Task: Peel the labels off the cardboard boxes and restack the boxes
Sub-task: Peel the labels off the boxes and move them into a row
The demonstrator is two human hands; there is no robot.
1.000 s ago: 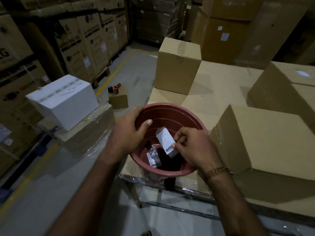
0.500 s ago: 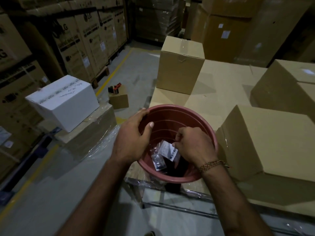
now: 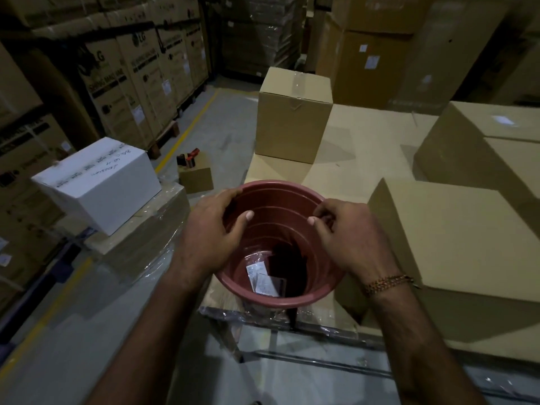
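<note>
At the bottom of the reddish plastic bucket [image 3: 304, 229], peeled labels [image 3: 261, 277] are seen lying loose, white with small print, beside a dark patch that cannot be made out. The bucket is gripped at its left rim by the left hand [image 3: 213, 232], with the thumb curled inside the wall and the fingers wrapped over the outer edge. The right rim is met by the right hand [image 3: 347, 238], its fingers curled at the edge; whether the rim is actually pinched cannot be told. A beaded bracelet [image 3: 385, 283] is worn on the right wrist. The bucket is held over the near edge of a flat layer of cardboard [image 3: 365, 159], wrapped in clear film. On that layer, a low cardboard box [image 3: 455, 229] lies just right of the bucket, another box [image 3: 479, 138] behind it, and a taped upright box [image 3: 293, 115] stands further back. To the left, a white box [image 3: 99, 182] with handwriting rests on a wrapped stack, and a small carton [image 3: 195, 175] sits on the floor.
</note>
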